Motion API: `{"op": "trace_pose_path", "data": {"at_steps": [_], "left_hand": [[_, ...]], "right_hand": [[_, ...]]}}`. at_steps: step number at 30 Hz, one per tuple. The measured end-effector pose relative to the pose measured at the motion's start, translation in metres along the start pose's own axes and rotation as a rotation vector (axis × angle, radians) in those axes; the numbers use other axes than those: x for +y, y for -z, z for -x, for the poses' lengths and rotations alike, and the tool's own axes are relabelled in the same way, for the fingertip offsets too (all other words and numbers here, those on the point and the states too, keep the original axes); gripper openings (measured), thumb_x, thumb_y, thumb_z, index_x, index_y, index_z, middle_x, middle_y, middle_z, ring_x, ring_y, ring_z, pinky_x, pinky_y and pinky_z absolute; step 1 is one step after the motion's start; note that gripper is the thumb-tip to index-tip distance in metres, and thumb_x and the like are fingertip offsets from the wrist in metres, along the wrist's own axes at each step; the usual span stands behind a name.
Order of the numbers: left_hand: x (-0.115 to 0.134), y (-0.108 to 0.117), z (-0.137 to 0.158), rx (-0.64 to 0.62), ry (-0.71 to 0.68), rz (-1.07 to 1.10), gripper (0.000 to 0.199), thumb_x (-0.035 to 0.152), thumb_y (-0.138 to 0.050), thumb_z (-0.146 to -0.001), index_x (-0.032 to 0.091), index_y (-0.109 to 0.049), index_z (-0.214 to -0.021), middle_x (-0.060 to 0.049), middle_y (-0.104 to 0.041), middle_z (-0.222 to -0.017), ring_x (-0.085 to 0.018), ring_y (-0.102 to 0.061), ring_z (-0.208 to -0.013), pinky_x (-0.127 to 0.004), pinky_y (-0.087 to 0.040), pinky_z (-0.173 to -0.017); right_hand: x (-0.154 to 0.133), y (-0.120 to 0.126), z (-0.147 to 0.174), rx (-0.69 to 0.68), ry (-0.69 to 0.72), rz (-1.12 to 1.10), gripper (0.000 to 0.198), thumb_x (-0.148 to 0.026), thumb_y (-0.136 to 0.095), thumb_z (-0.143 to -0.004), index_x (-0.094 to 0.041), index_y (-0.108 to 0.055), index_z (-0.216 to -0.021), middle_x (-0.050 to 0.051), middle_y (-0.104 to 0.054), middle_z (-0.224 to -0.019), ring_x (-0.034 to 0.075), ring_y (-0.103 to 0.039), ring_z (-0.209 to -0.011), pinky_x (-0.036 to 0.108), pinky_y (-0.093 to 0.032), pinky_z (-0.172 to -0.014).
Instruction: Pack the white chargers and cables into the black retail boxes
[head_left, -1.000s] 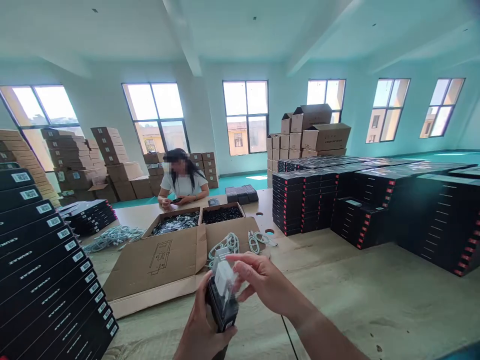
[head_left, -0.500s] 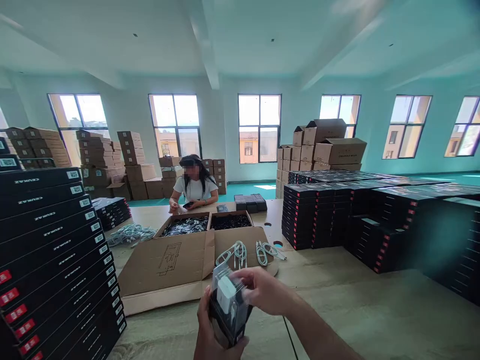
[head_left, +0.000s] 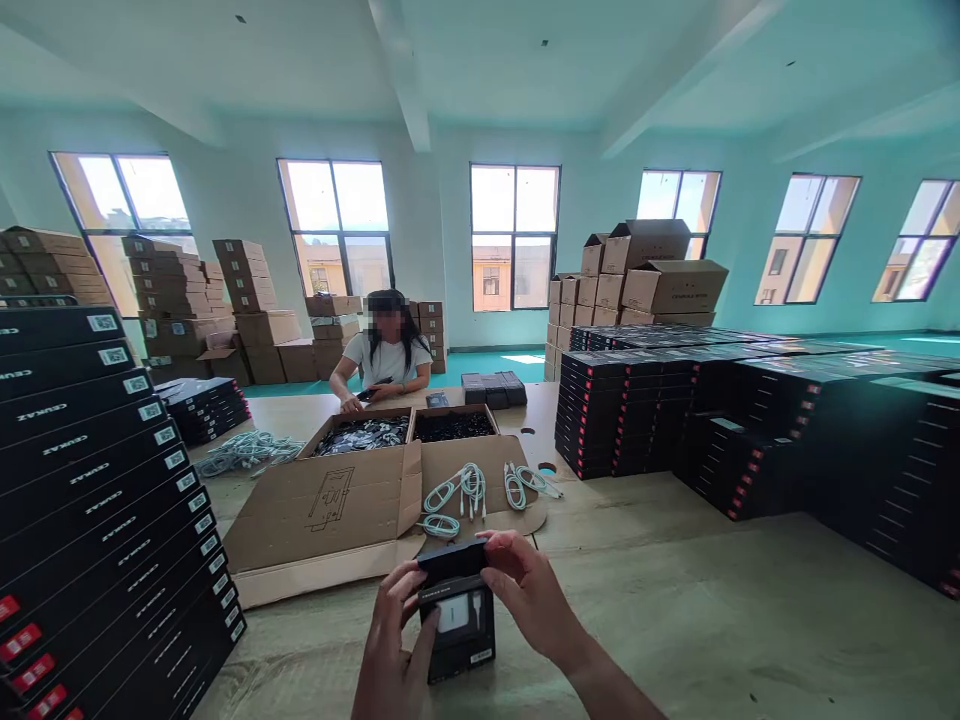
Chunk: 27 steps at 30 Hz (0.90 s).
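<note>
A small black charger box (head_left: pixel 461 655) stands upright near the front of the table, its lid flap (head_left: pixel 452 560) raised. Through its front window show a white charger (head_left: pixel 453 613) and a white cable end. My left hand (head_left: pixel 397 635) is wrapped around the box's left side, thumb on the front. With thumb and fingers, my right hand (head_left: pixel 534 598) grips the right end of the flap. Just beyond the box lie several coiled white cables (head_left: pixel 439 525) on a flattened piece of cardboard (head_left: pixel 292 510).
Tall black box stacks stand at left (head_left: pixel 112 540) and right (head_left: pixel 607 415). Ahead are two open cartons of small parts (head_left: pixel 360 436), a cable heap (head_left: pixel 244 452) and black boxes (head_left: pixel 493 388). A co-worker (head_left: pixel 386 350) sits across the table, hands near the cartons.
The clear plastic insert with the charger, earlier sticking out at the box's top, now sits inside. The box is more upright, and my right hand has moved from the plastic to the flap.
</note>
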<state>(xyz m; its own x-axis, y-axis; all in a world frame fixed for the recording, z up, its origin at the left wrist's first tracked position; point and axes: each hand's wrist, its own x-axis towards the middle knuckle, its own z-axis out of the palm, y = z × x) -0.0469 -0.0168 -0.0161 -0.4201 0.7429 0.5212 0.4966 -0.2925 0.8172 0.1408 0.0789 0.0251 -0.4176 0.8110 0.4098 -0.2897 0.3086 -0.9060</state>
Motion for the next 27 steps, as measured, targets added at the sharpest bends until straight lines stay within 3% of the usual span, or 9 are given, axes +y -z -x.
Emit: {"op": "trace_pose_path", "data": {"at_steps": [3,5,8,12,14,17,22,27], "left_hand": [[0.004,0.009,-0.004,-0.051,-0.103,-0.105,0.028,0.043,-0.059,-0.093,0.027,-0.069,-0.113,-0.013,-0.063,-0.137,-0.030,-0.064,-0.125,-0.044,-0.059,-0.097],[0.006,0.014,-0.008,-0.080,-0.161,-0.157,0.023,0.041,-0.058,-0.093,0.028,-0.071,-0.108,-0.012,-0.065,-0.138,-0.030,-0.061,-0.129,-0.047,-0.054,-0.105],[0.010,0.017,-0.013,-0.070,-0.144,-0.141,0.016,0.040,-0.058,-0.093,0.027,-0.068,-0.097,-0.012,-0.069,-0.134,-0.030,-0.062,-0.130,-0.048,-0.051,-0.110],[0.015,0.019,-0.016,-0.063,-0.114,-0.031,0.021,0.037,-0.061,-0.092,0.027,-0.063,-0.111,-0.012,-0.073,-0.125,-0.026,-0.069,-0.119,-0.044,-0.058,-0.101],[0.019,0.020,-0.018,-0.130,-0.183,-0.100,0.024,0.035,-0.061,-0.092,0.028,-0.068,-0.114,-0.011,-0.073,-0.125,-0.025,-0.069,-0.119,-0.042,-0.057,-0.102],[0.027,0.023,-0.025,-0.168,-0.232,-0.173,0.021,0.036,-0.058,-0.094,0.028,-0.077,-0.097,-0.011,-0.075,-0.117,-0.025,-0.071,-0.112,-0.038,-0.057,-0.097],[0.035,0.024,-0.034,-0.170,-0.216,-0.171,0.023,0.037,-0.057,-0.093,0.028,-0.079,-0.093,-0.010,-0.076,-0.113,-0.025,-0.072,-0.105,-0.036,-0.057,-0.092],[0.025,0.024,-0.029,-0.193,-0.126,-0.104,0.023,0.039,-0.059,-0.092,0.027,-0.079,-0.093,-0.012,-0.073,-0.123,-0.029,-0.069,-0.115,-0.041,-0.057,-0.097]], "right_hand": [[0.000,0.002,0.007,-0.013,0.077,0.138,0.010,-0.034,-0.071,-0.090,-0.025,-0.072,-0.096,0.011,-0.071,-0.123,0.027,-0.068,-0.114,0.040,-0.052,-0.100],[-0.005,0.004,0.008,-0.039,0.132,0.251,0.009,-0.030,-0.067,-0.092,-0.026,-0.074,-0.089,0.011,-0.072,-0.125,0.027,-0.067,-0.118,0.040,-0.050,-0.103],[-0.010,0.005,0.008,-0.049,0.156,0.320,0.008,-0.022,-0.069,-0.089,-0.027,-0.073,-0.084,0.009,-0.073,-0.127,0.027,-0.067,-0.118,0.041,-0.049,-0.103],[-0.016,0.005,0.008,-0.026,0.126,0.319,0.020,-0.014,-0.079,-0.075,-0.026,-0.066,-0.085,0.006,-0.078,-0.109,0.026,-0.071,-0.105,0.039,-0.051,-0.096],[-0.021,0.005,0.006,-0.052,0.136,0.336,0.018,-0.016,-0.078,-0.078,-0.026,-0.069,-0.089,0.005,-0.078,-0.102,0.025,-0.071,-0.099,0.036,-0.051,-0.091],[-0.030,0.005,-0.001,-0.148,0.152,0.355,0.013,-0.019,-0.073,-0.084,-0.026,-0.077,-0.095,0.006,-0.075,-0.100,0.023,-0.069,-0.096,0.035,-0.052,-0.089],[-0.042,0.011,-0.012,-0.258,0.146,0.316,0.013,-0.021,-0.073,-0.085,-0.027,-0.083,-0.092,0.007,-0.071,-0.100,0.022,-0.068,-0.094,0.035,-0.053,-0.087],[-0.032,0.020,-0.005,-0.330,0.115,0.310,0.015,-0.029,-0.073,-0.088,-0.028,-0.083,-0.099,0.010,-0.072,-0.115,0.025,-0.069,-0.107,0.038,-0.051,-0.094]]}}
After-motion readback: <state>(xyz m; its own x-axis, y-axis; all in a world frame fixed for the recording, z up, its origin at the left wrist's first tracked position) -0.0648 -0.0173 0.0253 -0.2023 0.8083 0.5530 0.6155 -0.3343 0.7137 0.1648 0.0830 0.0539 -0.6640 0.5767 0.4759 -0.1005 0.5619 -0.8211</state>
